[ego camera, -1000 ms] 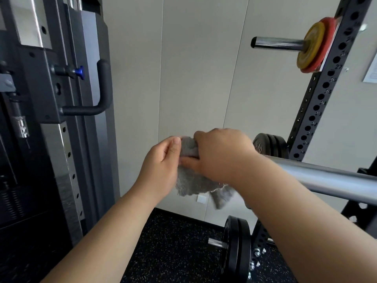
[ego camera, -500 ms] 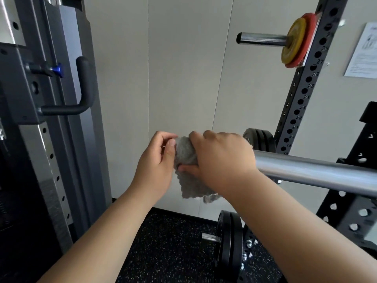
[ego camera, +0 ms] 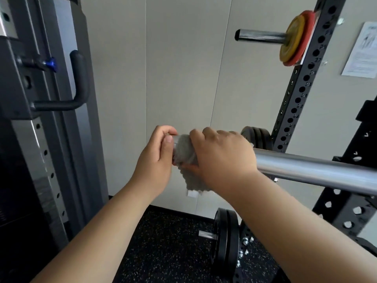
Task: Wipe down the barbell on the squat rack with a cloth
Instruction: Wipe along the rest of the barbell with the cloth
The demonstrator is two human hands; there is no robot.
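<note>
The right hand [ego camera: 222, 156] is clamping the fuzzy grey cloth [ego camera: 186, 158] around the left tip of the smooth silver steel barbell [ego camera: 312, 170], which is lying across the black perforated squat rack upright [ego camera: 302, 86]. Compared with a second ago, the left hand [ego camera: 157, 158] is now curling over the bare bar end (previously buried in cloth). The wipe is probably reaching the sleeve's end, ready to reverse.

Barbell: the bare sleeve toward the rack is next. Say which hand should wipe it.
Right. The right hand already clamps the cloth around the barbell and can probably slide it straight toward the rack. The left hand only cups the bar's end, beside the cloth.
</note>
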